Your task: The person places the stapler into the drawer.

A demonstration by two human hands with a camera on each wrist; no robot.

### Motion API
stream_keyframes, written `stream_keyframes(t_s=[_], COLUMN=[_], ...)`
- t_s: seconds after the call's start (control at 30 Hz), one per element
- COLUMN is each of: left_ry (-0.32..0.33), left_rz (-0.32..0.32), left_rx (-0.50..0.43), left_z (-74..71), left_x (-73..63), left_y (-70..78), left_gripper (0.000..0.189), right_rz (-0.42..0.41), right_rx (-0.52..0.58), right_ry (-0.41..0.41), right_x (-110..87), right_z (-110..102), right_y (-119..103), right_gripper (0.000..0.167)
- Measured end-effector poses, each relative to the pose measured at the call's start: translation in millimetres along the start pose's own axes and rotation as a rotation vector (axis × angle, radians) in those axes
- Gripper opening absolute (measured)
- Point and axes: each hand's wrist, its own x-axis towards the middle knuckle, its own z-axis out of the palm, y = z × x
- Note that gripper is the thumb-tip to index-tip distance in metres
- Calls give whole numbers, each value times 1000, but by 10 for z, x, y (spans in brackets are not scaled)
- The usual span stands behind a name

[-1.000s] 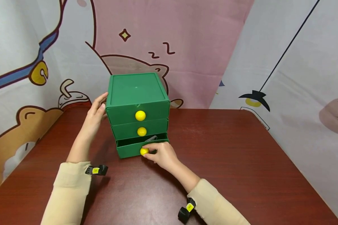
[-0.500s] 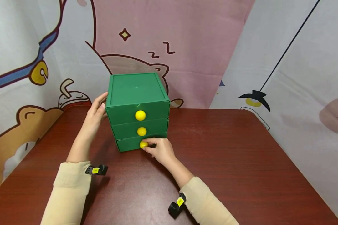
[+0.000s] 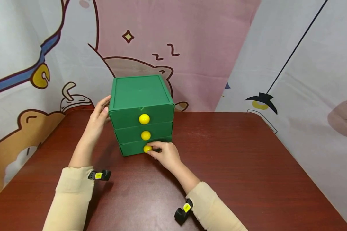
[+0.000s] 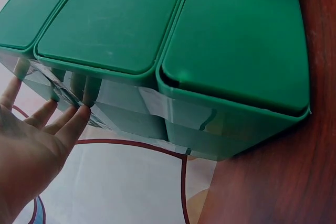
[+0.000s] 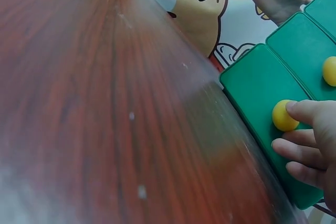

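Observation:
A green drawer cabinet (image 3: 140, 93) with three stacked drawers stands on the table, each front bearing a round yellow knob. The bottom drawer (image 3: 131, 149) is pushed in, its front about level with the others; a thin dark gap shows at one corner in the left wrist view. Thumb and index finger of my right hand (image 3: 167, 156) pinch the bottom knob (image 5: 284, 116). Against the cabinet's left side rests my left hand (image 4: 34, 148), its fingers extended and their tips touching the smooth side wall (image 4: 126, 106). The drawers' contents are hidden.
The reddish-brown wooden table (image 3: 234, 166) extends around the cabinet, mostly to its right and front. Behind it hangs a printed cartoon curtain (image 3: 196, 48). Black camera straps are on both wrists.
The bottom drawer, partly out with a grey item visible inside a second ago, has slid in, my right hand moving forward with its knob. My left hand has stayed in place.

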Motion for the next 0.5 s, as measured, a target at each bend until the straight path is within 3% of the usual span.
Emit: stream_keyframes(t_s=[0.3,0.5], left_ry=[-1,-16], left_rz=[-2,-4], left_rx=[5,13], left_z=[5,-1], left_x=[10,33], left_y=[14,-19], left_gripper=[50,50], right_rz=[-42,-29], right_rx=[-87,-163], right_ry=[13,14], right_x=[-123,-203], right_z=[-213,-533], right_y=[42,161], right_gripper=[22,19])
